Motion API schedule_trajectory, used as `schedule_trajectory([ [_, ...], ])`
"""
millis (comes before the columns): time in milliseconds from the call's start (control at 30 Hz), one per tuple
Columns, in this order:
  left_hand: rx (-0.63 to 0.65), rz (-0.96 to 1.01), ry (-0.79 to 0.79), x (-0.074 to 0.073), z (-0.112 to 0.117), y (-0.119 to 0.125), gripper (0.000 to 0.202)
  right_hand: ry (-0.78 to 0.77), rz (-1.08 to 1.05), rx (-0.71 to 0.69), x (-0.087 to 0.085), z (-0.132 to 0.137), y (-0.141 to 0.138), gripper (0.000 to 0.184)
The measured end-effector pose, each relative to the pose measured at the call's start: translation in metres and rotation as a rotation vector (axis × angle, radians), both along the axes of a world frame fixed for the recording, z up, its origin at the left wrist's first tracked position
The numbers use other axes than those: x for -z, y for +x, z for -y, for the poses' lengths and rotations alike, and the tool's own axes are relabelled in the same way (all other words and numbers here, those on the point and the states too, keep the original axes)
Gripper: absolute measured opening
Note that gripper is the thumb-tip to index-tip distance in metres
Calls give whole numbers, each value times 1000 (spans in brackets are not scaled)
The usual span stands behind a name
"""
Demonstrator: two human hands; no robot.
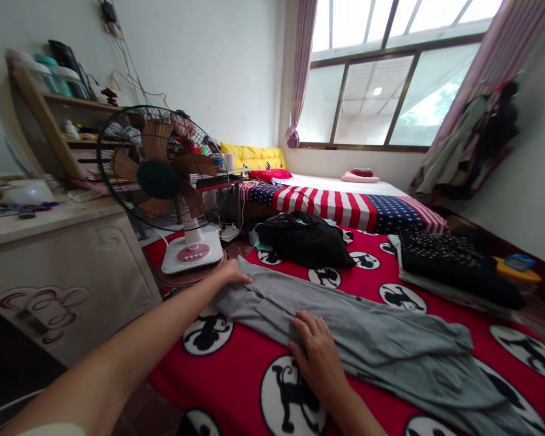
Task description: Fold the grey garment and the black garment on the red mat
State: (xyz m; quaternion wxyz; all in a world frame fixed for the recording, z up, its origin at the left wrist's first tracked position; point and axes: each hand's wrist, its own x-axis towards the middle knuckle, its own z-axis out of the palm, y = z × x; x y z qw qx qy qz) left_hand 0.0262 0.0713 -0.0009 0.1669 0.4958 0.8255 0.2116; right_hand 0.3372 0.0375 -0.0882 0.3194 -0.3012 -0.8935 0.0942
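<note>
My left hand (pixel 234 274) curls on the end of the grey garment (pixel 372 339) on the red bed cover (pixel 247 351), right hand (pixel 315 352) spread flat on it; tugging hard could bunch it or bump the fan (pixel 161 175).

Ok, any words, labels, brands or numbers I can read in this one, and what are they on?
No text is readable.
Pink control panel on the fan base: any markings too small to read.
Items on the wooden shelf: blurred, nothing legible.
Red bedspread: only black figures in white circles, no letters.
Grey garment under the left hand and right hand: no print visible.
</note>
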Motion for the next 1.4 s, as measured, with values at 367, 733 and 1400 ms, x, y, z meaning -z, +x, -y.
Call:
schedule_trajectory([
  [367, 475, 939, 49, -65, 26, 146, 65, -878, -1091, -109, -39, 18, -66, 75],
  [733, 414, 712, 570, -26, 23, 165, 54, -760, -1598, 378, -70, -36, 51, 39],
  [1400, 512, 469, 592, 71, -1, 265, 54, -353, -1445, 865, -18, -35, 217, 41],
])
